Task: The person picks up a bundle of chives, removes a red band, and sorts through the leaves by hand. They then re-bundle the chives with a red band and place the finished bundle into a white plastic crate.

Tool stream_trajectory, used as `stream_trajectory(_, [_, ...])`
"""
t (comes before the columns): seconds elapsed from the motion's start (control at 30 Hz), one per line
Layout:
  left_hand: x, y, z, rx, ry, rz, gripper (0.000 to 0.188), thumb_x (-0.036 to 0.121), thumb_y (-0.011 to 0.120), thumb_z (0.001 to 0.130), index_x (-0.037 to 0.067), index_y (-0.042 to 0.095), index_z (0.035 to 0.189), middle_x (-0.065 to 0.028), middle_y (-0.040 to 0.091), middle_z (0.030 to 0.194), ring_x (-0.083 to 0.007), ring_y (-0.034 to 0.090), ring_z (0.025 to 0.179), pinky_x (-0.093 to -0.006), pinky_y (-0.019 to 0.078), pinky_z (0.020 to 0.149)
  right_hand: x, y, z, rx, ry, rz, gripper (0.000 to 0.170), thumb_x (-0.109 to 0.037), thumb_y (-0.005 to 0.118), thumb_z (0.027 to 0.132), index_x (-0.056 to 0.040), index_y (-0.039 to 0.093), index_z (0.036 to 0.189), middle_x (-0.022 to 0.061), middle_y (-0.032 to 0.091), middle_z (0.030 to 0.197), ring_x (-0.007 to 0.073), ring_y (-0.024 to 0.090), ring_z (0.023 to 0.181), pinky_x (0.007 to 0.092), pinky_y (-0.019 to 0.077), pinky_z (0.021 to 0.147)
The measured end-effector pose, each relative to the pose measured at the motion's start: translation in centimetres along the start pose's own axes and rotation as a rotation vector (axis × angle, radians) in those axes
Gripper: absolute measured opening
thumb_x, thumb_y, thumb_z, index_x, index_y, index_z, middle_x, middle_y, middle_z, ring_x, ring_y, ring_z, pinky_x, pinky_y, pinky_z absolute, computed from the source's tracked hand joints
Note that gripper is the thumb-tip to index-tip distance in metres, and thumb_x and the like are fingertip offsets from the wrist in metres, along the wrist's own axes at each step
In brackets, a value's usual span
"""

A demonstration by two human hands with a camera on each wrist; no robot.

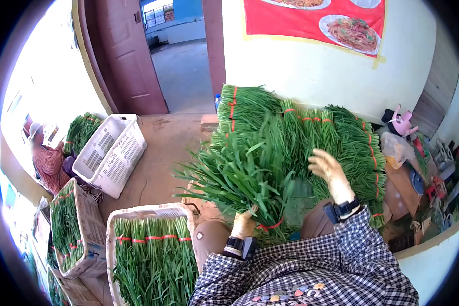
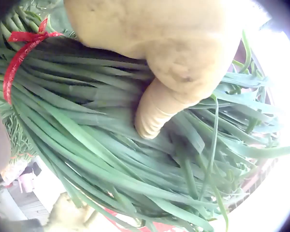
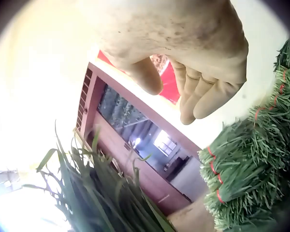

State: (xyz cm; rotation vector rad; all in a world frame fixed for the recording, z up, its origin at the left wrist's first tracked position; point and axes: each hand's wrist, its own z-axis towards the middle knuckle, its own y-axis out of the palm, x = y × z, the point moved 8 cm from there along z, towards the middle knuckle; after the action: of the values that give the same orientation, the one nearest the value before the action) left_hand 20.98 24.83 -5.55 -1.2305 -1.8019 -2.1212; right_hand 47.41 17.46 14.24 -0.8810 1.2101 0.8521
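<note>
A leafy green bundle (image 1: 234,173) tied with a red band (image 1: 271,225) is held over the person's lap. The gloved left hand (image 1: 243,224) grips it beside the band; in the left wrist view the left hand (image 2: 159,53) lies over the leaves (image 2: 101,140) with its thumb bent onto them, other fingers hidden. Raised to the right of the bundle, the gloved right hand (image 1: 331,173) holds nothing. The right wrist view shows the right hand (image 3: 183,58) with fingers loosely bent, thumb apart from them, and the bundle's leaf tips (image 3: 101,193) below.
Tied bundles (image 1: 341,137) are piled against the wall ahead. A crate of bundles (image 1: 193,224) stands at front left, another crate (image 1: 89,224) beyond it, and a white crate (image 1: 120,163) near a seated person (image 1: 51,163). Assorted items lie at the right.
</note>
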Motion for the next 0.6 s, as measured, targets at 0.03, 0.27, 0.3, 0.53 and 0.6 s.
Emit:
stream_trajectory(0.03, [-0.1, 0.1, 0.0, -0.024, 0.001, -0.129, 0.037, 0.008, 0.07, 0.094, -0.001, 0.063, 0.129, -0.011, 0.067, 0.13, -0.0254, 0.063, 0.12, -0.0414, 0.0504, 0.105, 0.7, 0.7, -0.6, -0.007, 0.066, -0.05, 0.048, -0.038, 0.061, 0.105, -0.0089, 0.056, 0.143, 0.0107, 0.07, 0.126, 0.0199, 0.069, 0.108, 0.0357, 0.0537, 0.096])
stream_trajectory(0.27, [-2.2, -3.6, 0.7, -0.171, 0.074, 0.281, 0.04, 0.006, 0.065, 0.096, -0.002, 0.058, 0.134, -0.0138, 0.066, 0.132, -0.0313, 0.062, 0.123, -0.0461, 0.0475, 0.11, 1.8, 4.5, -2.6, -0.193, 0.033, -0.081, 0.045, -0.022, 0.068, 0.101, -0.0092, 0.057, 0.143, 0.0106, 0.067, 0.133, 0.0186, 0.066, 0.113, 0.0341, 0.0532, 0.097])
stream_trajectory(0.3, [-1.7, -2.5, 0.3, -0.129, 0.006, 0.104, 0.04, 0.006, 0.064, 0.096, -0.003, 0.058, 0.135, -0.0143, 0.065, 0.133, -0.032, 0.061, 0.123, -0.0463, 0.0471, 0.111, 1.6, 5.5, -3.0, -0.318, 0.044, -0.073, 0.063, -0.026, 0.074, 0.097, -0.0093, 0.047, 0.151, 0.0145, 0.058, 0.145, 0.026, 0.059, 0.129, 0.0384, 0.0486, 0.108])
stream_trajectory(0.53, [0.6, 1.9, -0.8, 0.071, -0.055, -0.049, 0.039, -0.001, 0.068, 0.093, 0.002, 0.062, 0.132, -0.009, 0.068, 0.13, -0.0228, 0.064, 0.12, -0.039, 0.0512, 0.103, -0.3, 9.3, -3.8, -0.254, -0.195, -0.22, 0.12, -0.044, 0.088, 0.081, -0.0123, 0.01, 0.166, 0.0235, 0.034, 0.163, 0.0378, 0.036, 0.15, 0.0469, 0.0322, 0.122])
stream_trajectory(0.6, [-0.7, 0.9, -0.6, 0.069, -0.086, 0.026, 0.039, -0.003, 0.066, 0.094, 0.005, 0.062, 0.132, -0.0084, 0.066, 0.133, -0.0227, 0.063, 0.121, -0.0404, 0.0513, 0.103, -1.6, 11.5, -3.5, -0.16, -0.382, -0.335, 0.113, -0.028, 0.087, 0.084, -0.0088, 0.012, 0.166, 0.0226, 0.049, 0.152, 0.0299, 0.05, 0.14, 0.0423, 0.0426, 0.114])
